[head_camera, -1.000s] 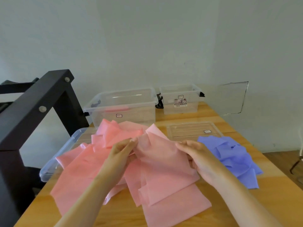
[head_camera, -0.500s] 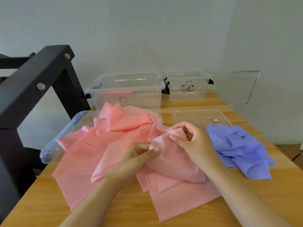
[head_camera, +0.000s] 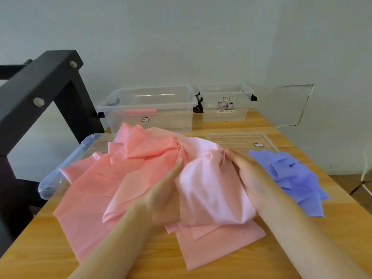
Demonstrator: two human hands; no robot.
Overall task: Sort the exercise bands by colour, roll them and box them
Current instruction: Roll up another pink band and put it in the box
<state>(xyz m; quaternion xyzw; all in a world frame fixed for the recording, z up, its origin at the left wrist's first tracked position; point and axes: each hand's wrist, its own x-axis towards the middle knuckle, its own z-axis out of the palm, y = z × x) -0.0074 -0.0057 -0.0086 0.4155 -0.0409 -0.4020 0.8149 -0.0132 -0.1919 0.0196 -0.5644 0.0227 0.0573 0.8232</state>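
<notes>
The pale pink stretchy exercise band lies bunched at the centre of the frame, on top of a spread heap of salmon-pink bands and between both hands. The left hand presses its straight, closed fingers edge-on against the band's left side. The right hand lies along the right side with fingers extended toward a gathered pucker, but blur hides whether fingertips and thumb pinch it, so I cannot tell. The step looks like freeing this one band for rolling. To do that well, find a short end, draw the band clear of the salmon layers beneath it, smooth it flat with edges aligned, then roll tightly from that end with even pressure from both hands so it does not spring open. Right of centre sits a crumpled pile of lilac-blue bands, apart from the pink. In the upper middle stands a large clear plastic box with a rolled pink band inside, and a smaller clear box beside it. Everything rests on the light wooden table.
</notes>
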